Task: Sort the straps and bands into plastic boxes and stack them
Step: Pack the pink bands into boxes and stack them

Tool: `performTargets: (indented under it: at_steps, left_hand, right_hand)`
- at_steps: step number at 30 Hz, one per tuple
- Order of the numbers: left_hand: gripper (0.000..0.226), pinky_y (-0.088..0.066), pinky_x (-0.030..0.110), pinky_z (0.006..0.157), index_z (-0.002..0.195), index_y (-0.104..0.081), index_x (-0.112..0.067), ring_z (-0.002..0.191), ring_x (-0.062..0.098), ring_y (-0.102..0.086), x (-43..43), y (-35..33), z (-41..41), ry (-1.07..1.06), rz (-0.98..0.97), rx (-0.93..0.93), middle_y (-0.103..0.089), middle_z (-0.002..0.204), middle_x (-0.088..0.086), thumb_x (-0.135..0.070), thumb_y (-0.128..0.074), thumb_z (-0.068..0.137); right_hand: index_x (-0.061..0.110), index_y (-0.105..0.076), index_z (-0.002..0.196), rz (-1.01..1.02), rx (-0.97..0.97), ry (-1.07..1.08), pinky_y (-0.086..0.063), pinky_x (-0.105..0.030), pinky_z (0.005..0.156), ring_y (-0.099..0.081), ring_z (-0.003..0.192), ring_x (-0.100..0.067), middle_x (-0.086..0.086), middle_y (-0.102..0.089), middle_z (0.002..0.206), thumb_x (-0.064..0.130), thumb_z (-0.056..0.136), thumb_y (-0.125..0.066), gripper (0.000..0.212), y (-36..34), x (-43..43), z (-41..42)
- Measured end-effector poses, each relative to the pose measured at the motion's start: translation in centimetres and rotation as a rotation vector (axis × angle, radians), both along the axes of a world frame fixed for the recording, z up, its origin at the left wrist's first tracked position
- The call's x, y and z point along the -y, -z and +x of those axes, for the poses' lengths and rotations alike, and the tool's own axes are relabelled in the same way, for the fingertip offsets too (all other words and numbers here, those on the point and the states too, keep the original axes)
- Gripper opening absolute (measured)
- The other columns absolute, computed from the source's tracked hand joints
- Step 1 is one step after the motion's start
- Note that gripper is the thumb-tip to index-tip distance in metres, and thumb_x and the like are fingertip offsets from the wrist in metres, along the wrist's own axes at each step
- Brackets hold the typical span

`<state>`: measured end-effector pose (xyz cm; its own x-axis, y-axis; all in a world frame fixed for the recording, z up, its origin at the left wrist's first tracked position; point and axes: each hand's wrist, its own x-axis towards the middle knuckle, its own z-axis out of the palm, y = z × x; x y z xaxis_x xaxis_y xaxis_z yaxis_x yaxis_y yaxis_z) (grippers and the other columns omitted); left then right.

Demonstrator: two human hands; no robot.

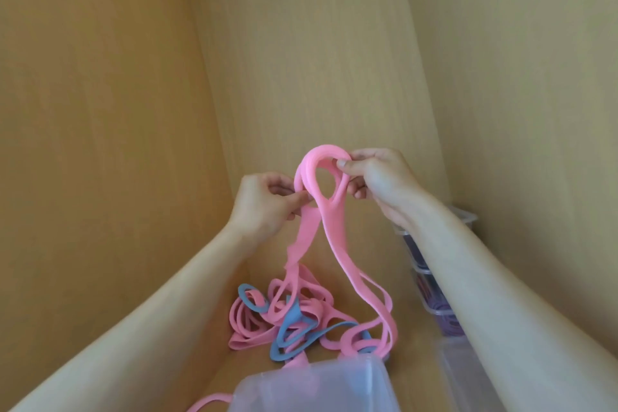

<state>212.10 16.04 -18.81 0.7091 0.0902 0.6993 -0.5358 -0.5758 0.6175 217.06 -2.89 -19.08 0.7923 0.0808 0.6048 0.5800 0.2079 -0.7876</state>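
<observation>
Pink strap (335, 244) | L hand (264, 202), R hand (378, 177) pinch | stacked boxes (434, 306) half-hidden

Reaching forward, both bare forearms raised. Pinching the long pink stretchy band (304, 234) with the left-hand grip (264, 201) just left of its top loop, and with the right-hand grip (378, 181) at the loop's right side.

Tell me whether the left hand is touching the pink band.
Touching. The head view shows the left hand pinching the pink band between thumb and fingers, just below its raised loop.
</observation>
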Motion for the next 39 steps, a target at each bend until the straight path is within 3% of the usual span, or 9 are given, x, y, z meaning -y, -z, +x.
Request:
performTargets:
  at_steps: [6,11,16,19,25,29,33,36,39]
  left_hand:
    - [0.006,-0.063,0.040,0.074,0.086,-0.073,-0.003,0.078,0.033,-0.074,1.5,0.5,-0.4,0.048,-0.047,0.031,-0.077,0.082,0.013,-0.002,-0.078,0.083]
    - [0.008,-0.064,0.043,0.075,0.086,-0.074,-0.001,0.077,0.031,-0.076,1.6,0.7,-0.7,0.086,-0.100,0.065,-0.077,0.084,0.014,-0.004,-0.081,0.082]
    - [0.006,-0.063,0.045,0.078,0.085,-0.075,-0.001,0.079,0.033,-0.075,1.1,1.6,-0.6,0.142,-0.148,0.068,-0.077,0.083,0.014,-0.002,-0.080,0.082]
    - [0.007,-0.063,0.040,0.075,0.085,-0.077,-0.003,0.078,0.030,-0.075,0.5,2.8,-0.3,0.189,-0.161,0.049,-0.077,0.081,0.011,0.003,-0.077,0.083]
    - [0.007,-0.062,0.027,0.069,0.084,-0.077,-0.010,0.071,0.017,-0.073,-1.6,2.6,0.4,0.347,-0.266,0.006,-0.077,0.079,0.011,-0.004,-0.079,0.082]
    - [0.019,-0.061,0.033,0.082,0.106,-0.073,-0.009,0.090,0.022,-0.075,-2.7,2.2,1.0,0.495,-0.322,-0.117,-0.078,0.095,0.009,-0.020,-0.072,0.090]
    - [0.023,-0.054,0.034,0.095,0.115,-0.067,-0.010,0.105,0.026,-0.071,-2.4,3.4,2.3,0.497,-0.322,-0.199,-0.075,0.110,0.012,-0.009,-0.069,0.092]
    - [0.021,-0.051,0.026,0.085,0.111,-0.065,-0.004,0.099,0.023,-0.067,-2.0,4.3,3.2,0.434,-0.320,-0.205,-0.072,0.111,0.012,0.001,-0.067,0.091]
    - [0.010,-0.046,0.025,0.079,0.101,-0.065,0.000,0.086,0.018,-0.059,-1.8,4.8,3.7,0.411,-0.277,-0.209,-0.069,0.097,0.009,0.000,-0.065,0.091]
  right_hand:
    - [-0.004,-0.067,0.113,0.143,-0.121,-0.130,-0.041,-0.024,0.045,-0.049,0.048,-0.012,-0.006,-0.061,0.068,0.003,0.091,-0.068,0.023,0.2,-0.5,0.3]
    - [-0.015,-0.064,0.114,0.091,-0.223,-0.242,-0.039,-0.021,0.043,-0.046,0.050,-0.011,-0.004,-0.053,0.065,0.003,0.093,-0.065,0.028,0.4,-0.1,0.0]
    - [-0.001,-0.066,0.102,0.043,-0.275,-0.280,-0.038,-0.020,0.047,-0.046,0.053,-0.009,-0.004,-0.052,0.069,0.003,0.095,-0.062,0.009,0.4,0.1,-0.6]
    - [0.001,-0.064,0.105,0.043,-0.279,-0.292,-0.037,-0.019,0.048,-0.047,0.054,-0.009,-0.003,-0.053,0.069,0.001,0.094,-0.062,0.011,0.6,0.1,-1.2]
    - [0.000,-0.068,0.101,-0.043,-0.208,-0.246,-0.039,-0.018,0.047,-0.048,0.054,-0.010,-0.004,-0.058,0.070,0.001,0.086,-0.068,0.015,0.1,0.2,-2.5]
    - [0.000,-0.068,0.096,-0.084,-0.172,-0.069,-0.039,-0.017,0.044,-0.048,0.051,-0.009,-0.003,-0.058,0.065,0.000,0.088,-0.069,0.008,-2.6,-0.3,-2.7]
    - [0.004,-0.066,0.086,-0.171,-0.103,0.095,-0.037,-0.017,0.042,-0.047,0.048,-0.008,-0.003,-0.056,0.062,-0.001,0.089,-0.069,0.006,-7.4,-1.4,-2.6]
    - [0.004,-0.068,0.086,-0.266,-0.048,0.124,-0.040,-0.018,0.044,-0.048,0.050,-0.010,-0.005,-0.057,0.064,-0.001,0.089,-0.069,0.006,-9.5,-2.3,-2.9]
    - [0.005,-0.068,0.084,-0.288,0.005,0.137,-0.042,-0.019,0.046,-0.049,0.051,-0.011,-0.006,-0.057,0.065,0.000,0.090,-0.069,0.008,-11.1,-2.9,-3.4]
